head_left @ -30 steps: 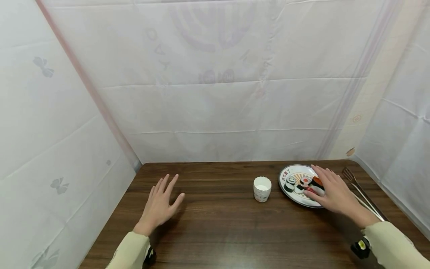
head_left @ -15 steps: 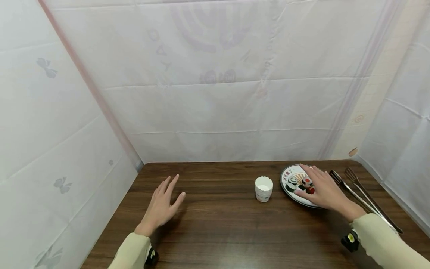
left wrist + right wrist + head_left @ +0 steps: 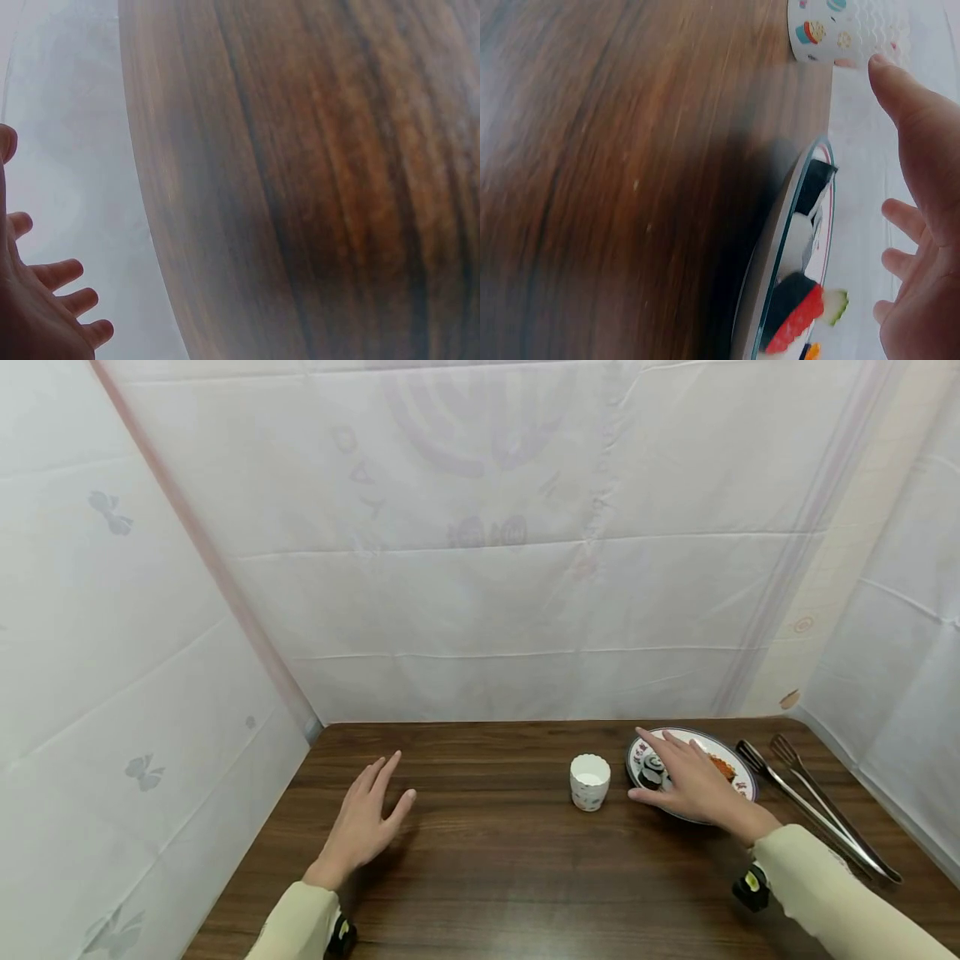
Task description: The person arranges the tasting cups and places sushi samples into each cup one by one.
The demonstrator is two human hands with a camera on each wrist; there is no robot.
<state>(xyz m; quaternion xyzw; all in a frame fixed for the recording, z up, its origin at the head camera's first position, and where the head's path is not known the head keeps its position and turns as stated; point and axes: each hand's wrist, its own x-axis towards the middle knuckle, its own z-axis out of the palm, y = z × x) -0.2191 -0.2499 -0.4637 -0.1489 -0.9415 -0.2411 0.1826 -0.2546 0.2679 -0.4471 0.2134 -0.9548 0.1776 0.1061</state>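
My right hand (image 3: 697,783) hovers over a round white plate (image 3: 747,774) at the right, fingers spread, holding nothing. Between and around the fingers show a seaweed-wrapped sushi roll (image 3: 652,770) and an orange-topped sushi piece (image 3: 722,767); the hand hides the rest. In the right wrist view, a black and red sushi piece (image 3: 799,311) lies near the plate's rim, below the fingers. Left of that hand, a white paper baking cup (image 3: 589,789) with small prints stands upright, close to the thumb but apart. My left hand (image 3: 358,827) is held above the table's left side, fingers straight, touching nothing visible.
Metal tongs (image 3: 799,798) lie on the brown wooden table (image 3: 480,843) right of the plate, their arms spread and partly behind the right sleeve. Pale printed sheets (image 3: 480,593) hang along the back and both sides.
My right hand has moved left across the plate, toward the paper cup, uncovering the orange-topped sushi and more of the tongs. The left hand is nearly still; the view has shifted slightly.
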